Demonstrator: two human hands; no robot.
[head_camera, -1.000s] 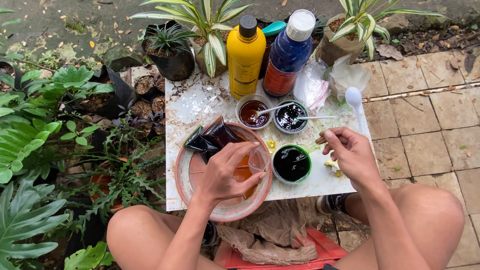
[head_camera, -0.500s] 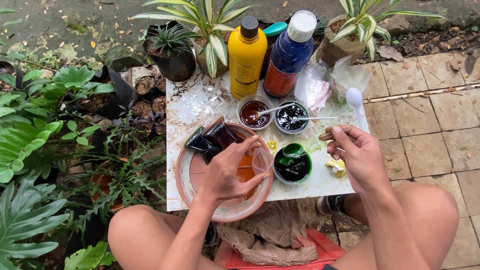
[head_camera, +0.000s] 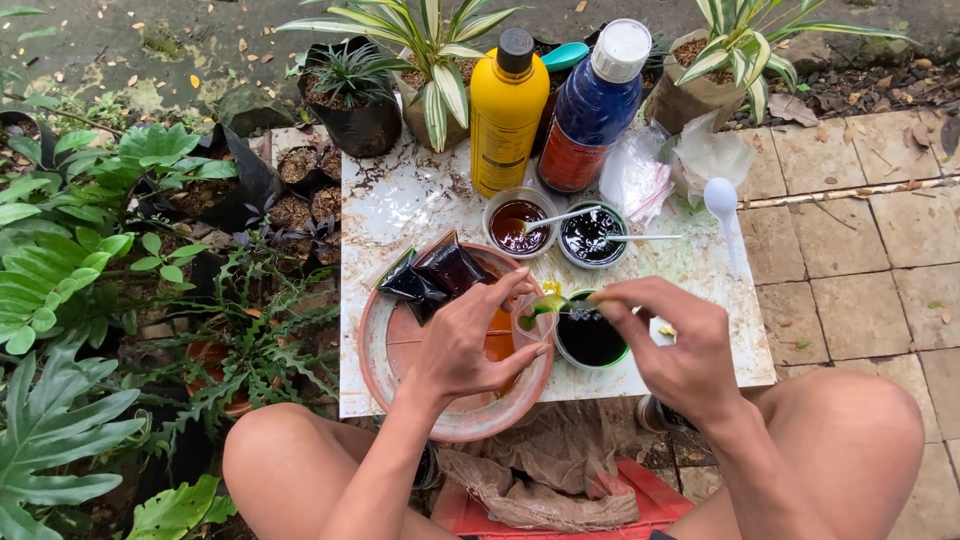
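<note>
We are now bringing our right hand (head_camera: 690, 350) in toward the left hand (head_camera: 470, 345); half a second ago it was hanging out at three o'clock of the dark cup (head_camera: 590, 335), and now it is reaching across the cup's rim. Its fingers are pinching a small green-tipped spoon (head_camera: 540, 305), whose tip is nearly touching the left fingers. The left hand is staying over the terracotta dish (head_camera: 385, 350), fingers curled loosely around a small clear cup of amber liquid (head_camera: 500, 340), though the grip is partly hidden.

At twelve o'clock on the marble surface (head_camera: 400, 200) we are seeing two small bowls (head_camera: 555, 228) with spoons, a yellow bottle (head_camera: 507, 115) and a blue bottle (head_camera: 597, 115). Dark sachets (head_camera: 435, 275) are resting on the dish's far rim. A white spoon (head_camera: 725, 205) is lying at two o'clock.
</note>
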